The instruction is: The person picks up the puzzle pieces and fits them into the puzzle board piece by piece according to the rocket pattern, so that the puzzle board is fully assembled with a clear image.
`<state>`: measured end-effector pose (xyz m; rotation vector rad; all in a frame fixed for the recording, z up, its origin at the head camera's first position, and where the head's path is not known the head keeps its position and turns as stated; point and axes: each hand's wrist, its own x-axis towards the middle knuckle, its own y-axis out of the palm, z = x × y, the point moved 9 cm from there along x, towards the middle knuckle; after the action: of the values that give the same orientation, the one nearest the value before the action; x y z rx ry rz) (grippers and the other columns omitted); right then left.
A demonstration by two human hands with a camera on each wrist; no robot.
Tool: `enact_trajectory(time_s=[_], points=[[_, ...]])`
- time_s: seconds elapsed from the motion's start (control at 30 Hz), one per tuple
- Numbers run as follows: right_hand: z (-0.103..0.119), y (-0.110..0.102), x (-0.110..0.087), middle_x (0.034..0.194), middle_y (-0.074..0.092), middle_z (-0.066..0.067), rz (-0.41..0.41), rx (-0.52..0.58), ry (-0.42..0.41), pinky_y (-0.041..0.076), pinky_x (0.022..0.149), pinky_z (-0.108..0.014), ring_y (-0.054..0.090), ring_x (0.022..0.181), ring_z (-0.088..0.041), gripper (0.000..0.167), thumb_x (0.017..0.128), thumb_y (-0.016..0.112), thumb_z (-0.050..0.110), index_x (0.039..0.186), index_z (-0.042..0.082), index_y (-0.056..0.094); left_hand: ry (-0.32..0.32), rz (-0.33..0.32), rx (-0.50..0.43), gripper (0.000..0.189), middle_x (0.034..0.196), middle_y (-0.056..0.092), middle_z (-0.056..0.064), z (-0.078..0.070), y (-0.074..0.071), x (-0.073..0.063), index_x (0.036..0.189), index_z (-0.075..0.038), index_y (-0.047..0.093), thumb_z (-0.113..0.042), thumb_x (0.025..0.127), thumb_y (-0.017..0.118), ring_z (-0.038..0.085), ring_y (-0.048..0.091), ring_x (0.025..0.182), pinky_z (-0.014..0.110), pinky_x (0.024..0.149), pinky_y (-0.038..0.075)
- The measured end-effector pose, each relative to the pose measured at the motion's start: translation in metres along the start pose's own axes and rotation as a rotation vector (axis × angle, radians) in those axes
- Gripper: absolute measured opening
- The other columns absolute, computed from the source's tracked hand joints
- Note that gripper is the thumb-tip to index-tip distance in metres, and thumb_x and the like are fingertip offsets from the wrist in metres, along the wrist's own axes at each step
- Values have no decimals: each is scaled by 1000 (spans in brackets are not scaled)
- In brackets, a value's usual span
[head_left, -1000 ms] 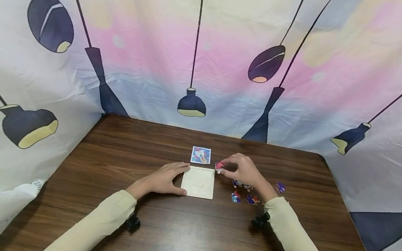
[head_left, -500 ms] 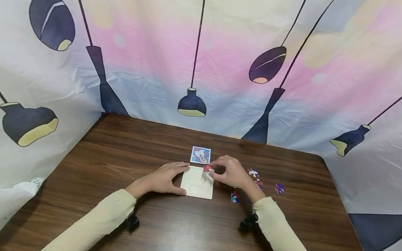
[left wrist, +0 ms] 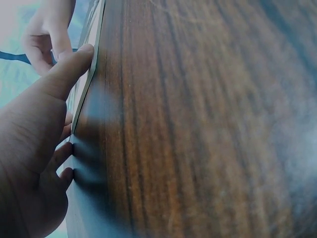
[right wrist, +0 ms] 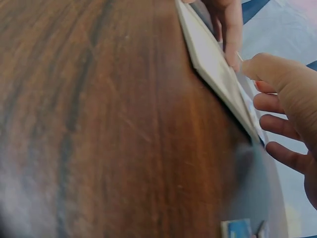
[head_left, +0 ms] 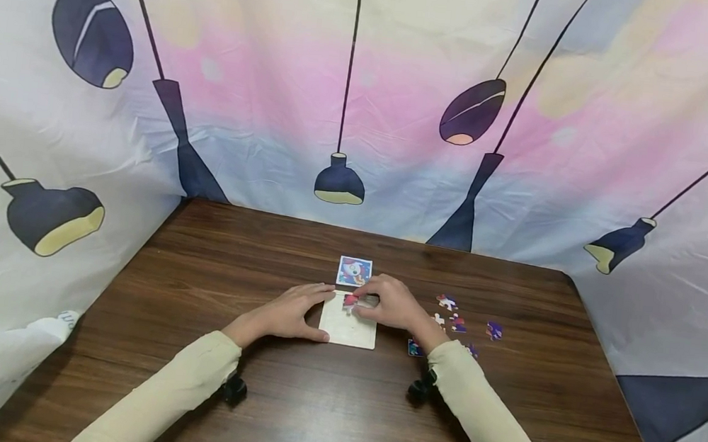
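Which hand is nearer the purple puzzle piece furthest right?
Right: the right hand, partly over the tray, is left of that purple piece; the left hand is farther left, at the tray's left edge.

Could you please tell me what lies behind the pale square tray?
A small picture card lies just behind the tray, with brown table and printed cloth beyond. The right grip covers the card's near right corner, so that part cannot be seen.

From above, the head view faces forward and down; both low, close wrist views share the tray [head_left: 352, 331].
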<state>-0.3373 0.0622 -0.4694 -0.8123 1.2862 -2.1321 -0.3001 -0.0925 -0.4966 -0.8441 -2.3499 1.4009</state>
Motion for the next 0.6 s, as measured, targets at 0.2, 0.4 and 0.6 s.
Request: enact_trajectory(time_s=[0.2, 0.4, 0.6], points=[[2, 7, 4, 111, 73, 2, 6, -9, 10, 55, 88, -37, 65, 101, -15, 27, 91, 77, 36, 112, 21, 81, 3, -2, 2, 94, 166, 32, 8, 1, 1, 1, 159, -10, 39, -61, 88, 73, 34, 26, 153, 63, 121, 22], [5, 8, 8, 111, 73, 2, -10, -17, -9, 55, 88, -37, 65, 100, -16, 25, 91, 78, 35, 111, 21, 81, 4, -8, 8, 94, 165, 34, 10, 0, 0, 0, 159, -9, 38, -59, 88, 74, 34, 27, 153, 62, 121, 23], [4, 12, 10, 118, 71, -3, -8, -26, -4, 55, 93, -41, 64, 106, -19, 29, 90, 78, 37, 113, 20, 81, 2, -9, 3, 96, 164, 35, 10, -1, -1, -1, 160, -10, 35, -58, 88, 75, 32, 27, 153, 61, 121, 23]])
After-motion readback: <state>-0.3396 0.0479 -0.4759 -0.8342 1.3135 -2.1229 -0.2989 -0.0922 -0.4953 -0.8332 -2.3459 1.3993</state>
